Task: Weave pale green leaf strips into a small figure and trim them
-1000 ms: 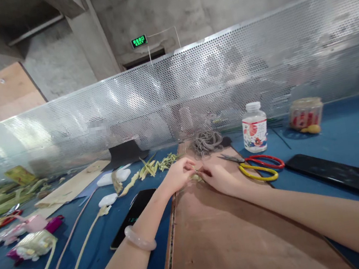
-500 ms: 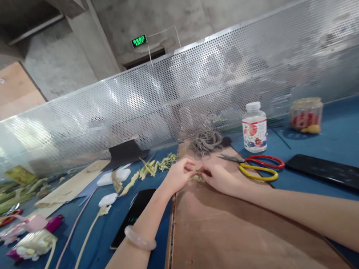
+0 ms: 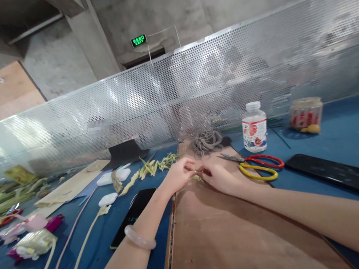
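Over the brown wooden board (image 3: 211, 233), my left hand (image 3: 180, 175) and my right hand (image 3: 218, 177) meet fingertip to fingertip. Both are closed in a pinch on something thin and small, mostly covered by the fingers. A pale yellowish bit (image 3: 197, 177) shows just below the fingertips; its kind is unclear. Behind the hands lies a heap of grey cord-like loops (image 3: 206, 143). Scissors (image 3: 259, 168) with one red and one yellow handle rest right of my right hand, blades pointing toward the heap. Dried green-yellow plant strips (image 3: 149, 167) lie beyond my left hand.
A white-capped bottle (image 3: 255, 130) and a lidded jar (image 3: 306, 115) stand at the back right. One dark phone (image 3: 344, 176) lies at right, another (image 3: 133, 218) under my left forearm. Cables (image 3: 80, 252) cross the left side. A perforated metal screen (image 3: 160, 97) closes off the back.
My fingertips have shifted very slightly at the pinch. Everything else stays where it was.
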Tool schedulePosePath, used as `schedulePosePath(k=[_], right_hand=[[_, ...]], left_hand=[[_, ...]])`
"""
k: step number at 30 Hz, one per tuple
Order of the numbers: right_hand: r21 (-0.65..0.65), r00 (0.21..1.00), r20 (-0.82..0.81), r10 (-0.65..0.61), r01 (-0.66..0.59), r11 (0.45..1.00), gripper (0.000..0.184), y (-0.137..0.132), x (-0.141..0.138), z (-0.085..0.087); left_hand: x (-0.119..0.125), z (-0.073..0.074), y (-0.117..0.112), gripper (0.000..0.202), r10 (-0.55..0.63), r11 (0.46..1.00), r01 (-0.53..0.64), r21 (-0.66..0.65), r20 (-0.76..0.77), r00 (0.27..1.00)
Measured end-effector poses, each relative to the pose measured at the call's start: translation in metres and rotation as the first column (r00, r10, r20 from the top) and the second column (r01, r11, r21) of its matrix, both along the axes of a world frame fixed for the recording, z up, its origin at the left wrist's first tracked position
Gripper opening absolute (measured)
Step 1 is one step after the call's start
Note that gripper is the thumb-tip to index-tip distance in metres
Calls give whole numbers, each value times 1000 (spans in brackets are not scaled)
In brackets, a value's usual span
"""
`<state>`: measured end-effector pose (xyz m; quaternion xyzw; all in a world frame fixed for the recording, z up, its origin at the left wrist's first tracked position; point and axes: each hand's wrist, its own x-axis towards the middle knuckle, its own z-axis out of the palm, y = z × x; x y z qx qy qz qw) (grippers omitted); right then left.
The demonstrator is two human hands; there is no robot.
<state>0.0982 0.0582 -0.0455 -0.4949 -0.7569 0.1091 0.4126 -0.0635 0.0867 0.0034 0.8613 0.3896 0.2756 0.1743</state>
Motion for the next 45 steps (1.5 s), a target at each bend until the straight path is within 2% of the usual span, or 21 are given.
schedulePosePath(k=[11, 20, 26, 32, 38, 45], right_hand=[[12, 1000, -10, -3, 3, 1000, 16, 1, 0, -1], [41, 1000, -9, -5, 6, 999, 18, -1, 0, 1], [65, 999, -31, 18, -16, 998, 20, 1, 1, 0], [67, 998, -49, 48, -45, 997, 21, 1, 0, 0], [56, 996, -63, 59, -55, 997, 23, 0, 0, 0], [13, 997, -53, 54, -53, 998, 21, 0, 0, -1]], left_hand=[[-1, 0, 0, 37, -22, 1000, 22, 7, -6, 1000], [0, 1, 0, 32, 3, 1000, -3, 7, 8, 1000], [2, 4, -3, 23, -73, 997, 74, -17, 48, 996], [2, 4, -2, 25, -88, 995, 90, -32, 63, 994], [0, 2, 0, 31, -53, 998, 53, -41, 16, 998], [-1, 0, 1, 30, -57, 998, 57, -21, 3, 998]])
